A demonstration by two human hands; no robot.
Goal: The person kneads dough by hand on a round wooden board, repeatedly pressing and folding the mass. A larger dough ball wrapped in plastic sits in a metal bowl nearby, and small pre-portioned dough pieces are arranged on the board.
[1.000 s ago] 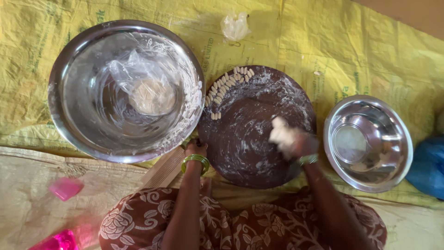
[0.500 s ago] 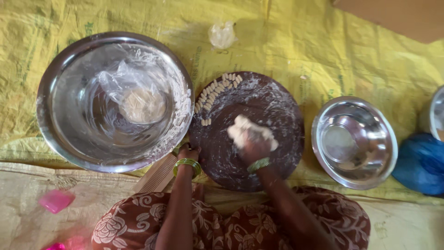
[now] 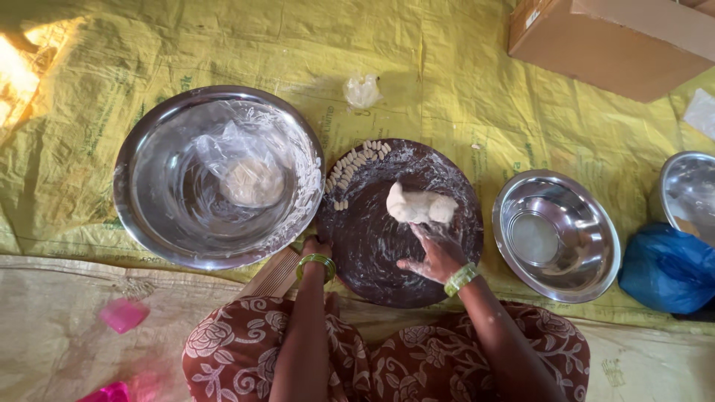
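Note:
A lump of pale dough (image 3: 421, 206) lies on a round dark board (image 3: 372, 246) dusted with flour. My right hand (image 3: 436, 251) rests flat on the board just below the dough, fingers spread and touching its lower edge. My left hand (image 3: 316, 248) grips the board's left rim, mostly hidden behind my wrist and green bangle. Several small shaped dough pieces (image 3: 355, 165) line the board's upper left edge.
A large steel bowl (image 3: 141, 186) at left holds dough in clear plastic (image 3: 249, 179). A smaller steel bowl (image 3: 588, 223) sits at right, beside a blue bag (image 3: 666, 268) and another steel vessel (image 3: 689, 190). A cardboard box (image 3: 611, 41) stands at top right. Pink items (image 3: 123, 314) lie lower left.
My right hand brought the dough from the board's right edge to its middle, then opened and now rests flat below it. The camera view shifted. My left hand stayed on the rim.

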